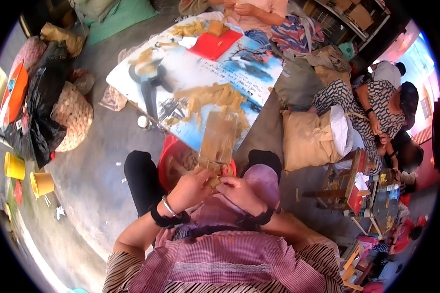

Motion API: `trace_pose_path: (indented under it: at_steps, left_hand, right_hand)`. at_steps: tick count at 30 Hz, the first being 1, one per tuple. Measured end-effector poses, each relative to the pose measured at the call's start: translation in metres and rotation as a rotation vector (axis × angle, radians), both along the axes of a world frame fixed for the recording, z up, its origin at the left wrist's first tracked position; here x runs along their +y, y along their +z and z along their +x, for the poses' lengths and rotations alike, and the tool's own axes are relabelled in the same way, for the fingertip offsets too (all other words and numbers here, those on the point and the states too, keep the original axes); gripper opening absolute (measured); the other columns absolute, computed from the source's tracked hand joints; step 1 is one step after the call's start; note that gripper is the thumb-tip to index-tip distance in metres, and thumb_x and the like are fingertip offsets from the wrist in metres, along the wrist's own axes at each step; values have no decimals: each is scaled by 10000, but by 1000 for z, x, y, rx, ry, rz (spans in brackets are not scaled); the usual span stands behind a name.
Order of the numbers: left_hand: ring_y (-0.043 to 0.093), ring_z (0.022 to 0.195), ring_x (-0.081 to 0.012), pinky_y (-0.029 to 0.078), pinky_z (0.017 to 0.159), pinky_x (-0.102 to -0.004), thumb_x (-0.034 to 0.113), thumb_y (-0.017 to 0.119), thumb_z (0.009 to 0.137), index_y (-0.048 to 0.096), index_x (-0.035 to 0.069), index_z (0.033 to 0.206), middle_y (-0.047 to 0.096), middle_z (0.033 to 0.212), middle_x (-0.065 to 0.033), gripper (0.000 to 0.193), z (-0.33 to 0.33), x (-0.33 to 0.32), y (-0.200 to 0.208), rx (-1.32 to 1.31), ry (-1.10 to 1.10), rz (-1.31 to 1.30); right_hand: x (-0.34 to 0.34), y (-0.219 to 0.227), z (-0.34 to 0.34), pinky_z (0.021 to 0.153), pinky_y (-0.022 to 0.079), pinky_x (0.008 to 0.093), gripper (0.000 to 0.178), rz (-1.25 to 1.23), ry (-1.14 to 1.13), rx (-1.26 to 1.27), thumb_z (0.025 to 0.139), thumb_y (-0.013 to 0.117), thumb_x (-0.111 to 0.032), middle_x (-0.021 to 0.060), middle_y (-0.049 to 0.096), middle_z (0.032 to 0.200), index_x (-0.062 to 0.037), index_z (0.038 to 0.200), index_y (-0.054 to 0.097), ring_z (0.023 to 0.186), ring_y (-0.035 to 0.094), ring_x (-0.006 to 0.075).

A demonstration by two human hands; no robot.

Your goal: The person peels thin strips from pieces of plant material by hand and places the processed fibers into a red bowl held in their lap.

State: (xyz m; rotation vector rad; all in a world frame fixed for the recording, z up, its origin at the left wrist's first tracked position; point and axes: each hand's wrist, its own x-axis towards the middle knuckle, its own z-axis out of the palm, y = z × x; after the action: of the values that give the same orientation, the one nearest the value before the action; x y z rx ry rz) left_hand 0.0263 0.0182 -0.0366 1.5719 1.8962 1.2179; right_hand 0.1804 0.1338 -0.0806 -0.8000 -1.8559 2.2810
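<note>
My left hand (pixel 193 187) and my right hand (pixel 242 194) meet above my lap, fingers pinched together on a small tan-yellow piece (pixel 214 181). Its exact kind is too small to make out, and the fingers partly cover it. Just beyond them, at the table's near corner, lies a flat, rectangular, brownish translucent slab or box (pixel 219 136). A red basin (pixel 167 172) sits between my knees, partly hidden by my hands, with greyish-brown stuff inside. Thin tan strips (pixel 215 95) lie in a loose heap on the table past the slab.
The white-and-blue painted table (pixel 132 73) carries a red sheet (pixel 215 46) and more tan strips. Across it sits another person (pixel 264 12). Full sacks (pixel 308 139) stand at right, near more people and a wooden stool (pixel 347 180). Bags (pixel 44 107) and yellow buckets (pixel 42 183) are at left.
</note>
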Motion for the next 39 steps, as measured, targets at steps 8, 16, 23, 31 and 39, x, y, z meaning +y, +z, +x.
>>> trace_pose_path:
  at_steps: [8, 16, 23, 31, 39]
  left_hand:
    - [587, 700, -296, 487, 611, -356, 88, 627, 793, 591, 29, 938, 550, 772, -111, 160, 7, -8, 1, 1, -24, 103]
    - [502, 682, -48, 445, 628, -225, 161, 605, 913, 589, 9, 841, 574, 764, 28, 169, -14, -15, -16, -689, 51, -186]
    - [514, 675, -55, 450, 637, -209, 165, 601, 916, 592, 12, 840, 585, 737, 11, 171, 1, -17, -13, -959, 53, -72]
    - [558, 739, -65, 461, 674, -218, 182, 576, 928, 603, 11, 897, 611, 797, 4, 176, 3, -27, -10, -928, -29, -97]
    - [662, 824, -223, 550, 727, -318, 329, 434, 984, 448, 52, 1126, 621, 1047, -199, 312, -12, -19, -24, -1603, -375, -415]
  right_hand:
    - [9, 15, 8, 686, 506, 239, 317, -645, 15, 208, 946, 540, -198, 17, 599, 1086, -58, 1230, 521, 912, 592, 108]
    - [28, 48, 11, 469, 419, 175, 324, -227, 127, -73, 958, 509, -215, 21, 574, 762, 25, 1175, 511, 583, 547, 73]
    - [42, 39, 29, 366, 295, 163, 99, -395, -95, -110, 874, 586, -99, -34, 490, 616, -12, 914, 609, 455, 391, 11]
    - [42, 34, 33, 362, 277, 164, 83, -393, -139, -92, 865, 597, -96, -41, 494, 617, -25, 885, 635, 453, 383, 11]
    - [28, 46, 13, 428, 306, 159, 99, -151, 143, -107, 867, 603, -105, -64, 518, 624, -18, 847, 648, 500, 416, -4]
